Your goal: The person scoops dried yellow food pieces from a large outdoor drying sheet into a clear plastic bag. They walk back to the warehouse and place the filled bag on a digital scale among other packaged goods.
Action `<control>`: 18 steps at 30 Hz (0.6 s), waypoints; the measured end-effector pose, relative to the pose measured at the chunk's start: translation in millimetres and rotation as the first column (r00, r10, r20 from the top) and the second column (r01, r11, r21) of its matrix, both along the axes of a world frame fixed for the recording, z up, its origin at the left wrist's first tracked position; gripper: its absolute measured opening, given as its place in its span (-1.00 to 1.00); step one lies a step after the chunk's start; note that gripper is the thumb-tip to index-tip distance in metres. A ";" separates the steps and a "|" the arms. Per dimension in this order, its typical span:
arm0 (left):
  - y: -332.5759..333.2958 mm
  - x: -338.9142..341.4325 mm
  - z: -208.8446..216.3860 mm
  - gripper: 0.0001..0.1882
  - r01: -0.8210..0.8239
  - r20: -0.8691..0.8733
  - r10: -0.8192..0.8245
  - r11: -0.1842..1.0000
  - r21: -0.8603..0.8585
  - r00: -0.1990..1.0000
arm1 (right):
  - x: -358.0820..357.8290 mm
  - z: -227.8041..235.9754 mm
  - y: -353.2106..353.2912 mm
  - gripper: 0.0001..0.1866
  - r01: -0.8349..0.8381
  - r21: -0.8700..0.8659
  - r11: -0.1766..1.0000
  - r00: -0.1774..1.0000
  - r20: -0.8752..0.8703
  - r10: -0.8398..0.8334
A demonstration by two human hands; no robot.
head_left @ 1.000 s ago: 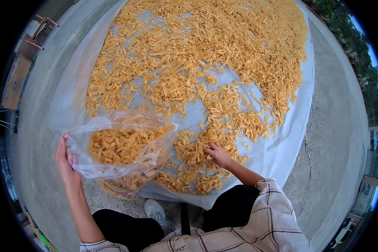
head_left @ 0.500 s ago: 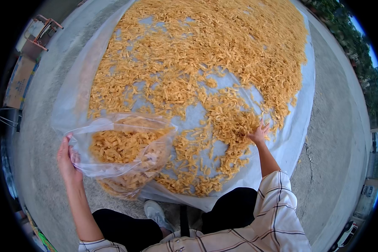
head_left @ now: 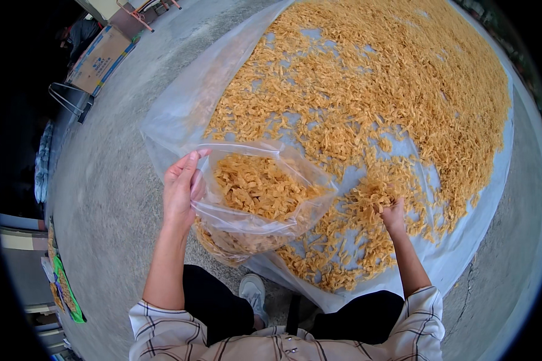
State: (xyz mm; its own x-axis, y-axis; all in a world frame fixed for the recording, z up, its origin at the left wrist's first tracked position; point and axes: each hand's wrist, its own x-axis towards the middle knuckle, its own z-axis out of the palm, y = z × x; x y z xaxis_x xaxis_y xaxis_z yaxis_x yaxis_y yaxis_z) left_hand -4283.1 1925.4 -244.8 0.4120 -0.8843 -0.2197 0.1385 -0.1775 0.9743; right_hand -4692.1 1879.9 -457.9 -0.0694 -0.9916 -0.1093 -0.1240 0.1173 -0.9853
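Note:
My left hand (head_left: 180, 183) is closed on the rim of a clear plastic bag (head_left: 238, 221), pinching its left side and holding the mouth wide. Plenty of dried golden strips (head_left: 262, 183) lie inside the bag, which bulges at its base. To the right, my right hand (head_left: 394, 215) curls round a clump of the same dried strips (head_left: 376, 191), just above the sheet; the clump partly hides its fingers. More strips are spread thickly over a pale plastic sheet (head_left: 183, 102) on the ground.
Concrete ground (head_left: 117, 174) surrounds the sheet. A cardboard box (head_left: 101, 59) stands at the far left, with a metal-legged item (head_left: 71, 99) beside it. At the lower left lies a green-edged bag (head_left: 67, 295). My shoe (head_left: 253, 295) is close to the sheet's near edge.
The view has turned left, so everything sits farther right in the picture. My right hand has gone from spread fingers among the strips to gripping a clump. My left hand keeps hold of the bag.

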 end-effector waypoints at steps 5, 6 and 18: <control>-0.3 -14.9 1.6 -0.69 0.038 -0.024 -0.038 0.999 0.031 0.999 | 120.6 130.4 -26.3 -0.53 -0.674 -0.240 0.698 0.736 -0.144 0.661; -1.7 -20.9 1.3 -0.69 0.059 -0.028 -0.058 0.998 0.031 0.998 | 142.3 135.2 -31.2 -0.52 -0.753 -0.283 0.594 0.656 -0.241 0.716; 7.1 8.6 -8.2 -0.72 -0.113 -0.123 0.109 0.993 -0.026 0.986 | 192.0 151.3 -20.3 -0.58 -0.795 -0.311 0.521 0.591 -0.201 0.781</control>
State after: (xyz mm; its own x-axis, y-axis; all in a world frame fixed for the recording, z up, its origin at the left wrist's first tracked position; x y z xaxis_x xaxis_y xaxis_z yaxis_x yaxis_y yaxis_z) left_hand -4274.5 1932.5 -253.0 0.4799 -0.8421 -0.2460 0.2731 -0.1230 0.9541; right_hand -4500.1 1859.6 -306.6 0.7621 -0.6088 0.2204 -0.0309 -0.3742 -0.9268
